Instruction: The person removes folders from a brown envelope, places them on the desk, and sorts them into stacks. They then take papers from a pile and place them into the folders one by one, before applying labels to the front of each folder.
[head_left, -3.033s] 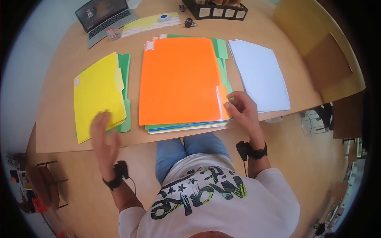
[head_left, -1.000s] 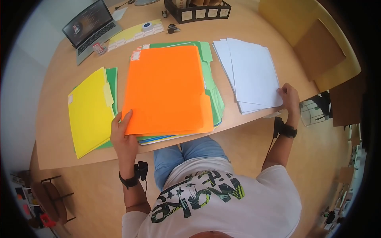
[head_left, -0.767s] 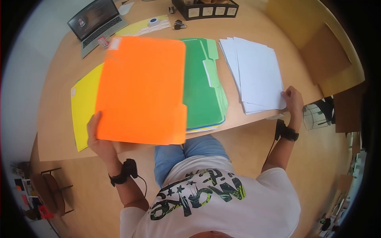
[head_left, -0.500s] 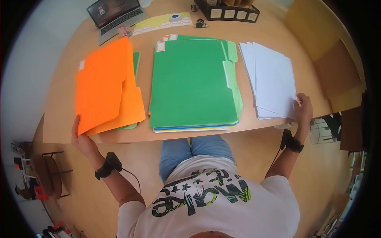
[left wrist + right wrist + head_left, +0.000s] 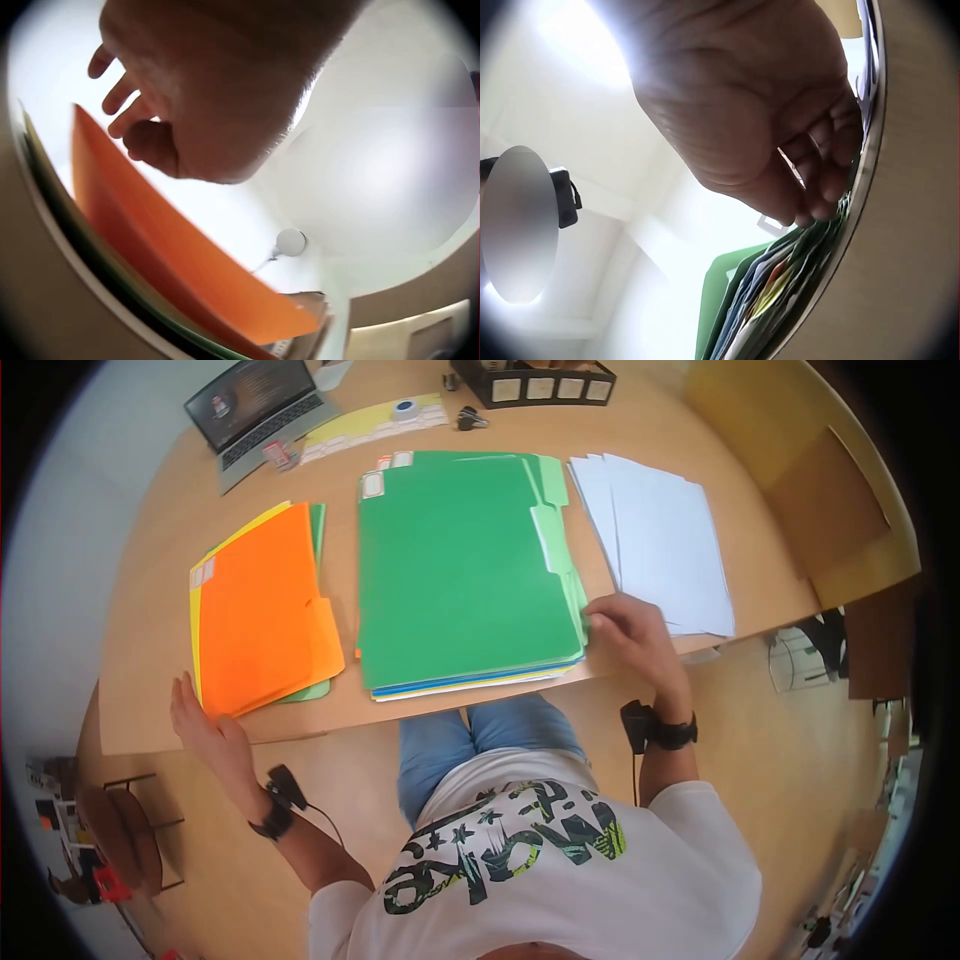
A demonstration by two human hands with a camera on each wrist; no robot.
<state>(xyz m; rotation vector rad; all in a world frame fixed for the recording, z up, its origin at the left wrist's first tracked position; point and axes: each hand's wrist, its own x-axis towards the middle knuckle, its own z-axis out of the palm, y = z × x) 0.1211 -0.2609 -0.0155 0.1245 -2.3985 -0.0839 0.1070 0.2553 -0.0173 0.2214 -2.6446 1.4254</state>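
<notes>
My left hand [image 5: 213, 735] is beside the lower left corner of an orange file folder [image 5: 258, 610], fingers fairly straight and holding nothing. That folder lies on a yellow folder [image 5: 196, 650] and a green one [image 5: 322, 525]; its cover bows upward in the left wrist view. A thick stack topped by a green file folder [image 5: 460, 570] occupies the middle of the table. At the stack's right edge is my right hand [image 5: 640, 638], its fingers loosely bent and fingertips right at the folder edges. Blue, orange and yellow layers [image 5: 769, 292] show beneath in the right wrist view.
Loose white sheets [image 5: 665, 545] lie fanned at the right of the table [image 5: 140, 710]. Along the back are a laptop [image 5: 255, 415], a label sheet [image 5: 375, 430], a roll of tape [image 5: 405, 408], a black clip [image 5: 470, 420] and a black basket [image 5: 545, 385].
My left hand has carried the orange folder from the middle stack onto the left pile and let go, exposing the green folder. My right hand has moved from the white sheets to the stack's edge.
</notes>
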